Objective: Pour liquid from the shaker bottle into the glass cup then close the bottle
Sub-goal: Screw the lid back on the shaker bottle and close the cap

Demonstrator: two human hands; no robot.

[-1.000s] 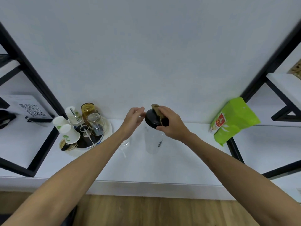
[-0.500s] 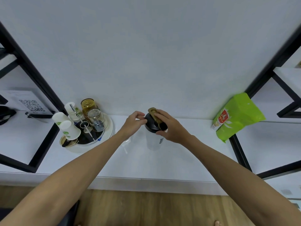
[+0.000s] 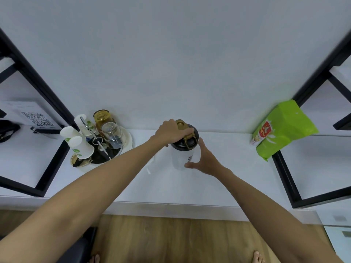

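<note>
left hand (image 3: 171,130) curled, palm down; right hand (image 3: 204,160) cupped, fingers spread.

Left hand (image 3: 171,130) moved from beside the lid (image 3: 185,138) onto its top. Right hand (image 3: 204,158) dropped off the lid to the bottle (image 3: 180,158) body, fingers spread round it.

A white shaker bottle (image 3: 180,158) with dark lettering is topped by a black lid (image 3: 187,142) with a gold flip cap (image 3: 185,130). White paper cups (image 3: 79,144) are printed with green leaves. An amber jar (image 3: 101,117) is seen beside them. A bright green bag (image 3: 283,130) carries a red and white label. The shelf (image 3: 237,173) is white, framed in black.
</note>
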